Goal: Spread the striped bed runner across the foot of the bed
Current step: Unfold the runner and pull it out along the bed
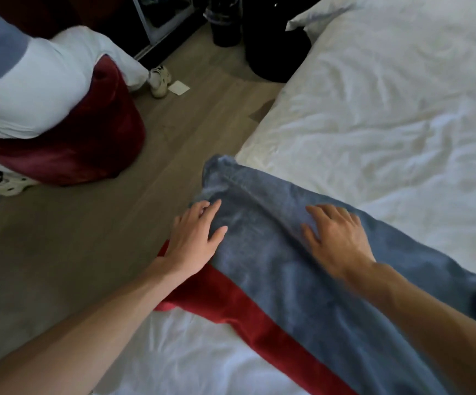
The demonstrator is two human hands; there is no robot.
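**Item: striped bed runner (302, 286).** Blue stripe (273, 252) broad, red stripe (231, 300) narrower on your near side. It lies slantwise on the white bed (373, 124), under both your hands. Its far end is bunched and reaches the bed's edge just beyond your left fingertips. The cloth is rumpled, with a ridge running between your hands.

**Left hand (194, 240).** Released, fingers nearly straight. It rests on the runner's left edge, where the blue cloth drops toward the floor. The red stripe shows just below your wrist.

**Right hand (336, 238).** Released, palm down, fingers spread flat on the blue stripe. It grasps nothing.

**Bed.** Creased white cover, running on beyond your right hand and showing again near your forearms. A white pillow (330, 12) sits far ahead of your right hand.

**Floor (103, 223).** Grey-brown boards, left of your left hand.

**Red upholstered seat (94, 143).** Well left of and beyond your left hand, with white and blue cloth on top.

**Pale trainer (159, 81).** Beyond the seat, at the end of a white trouser leg, with a small white paper (179, 87) just beside it.

**Dark bin (225, 27).** Far ahead, between your hands' lines.
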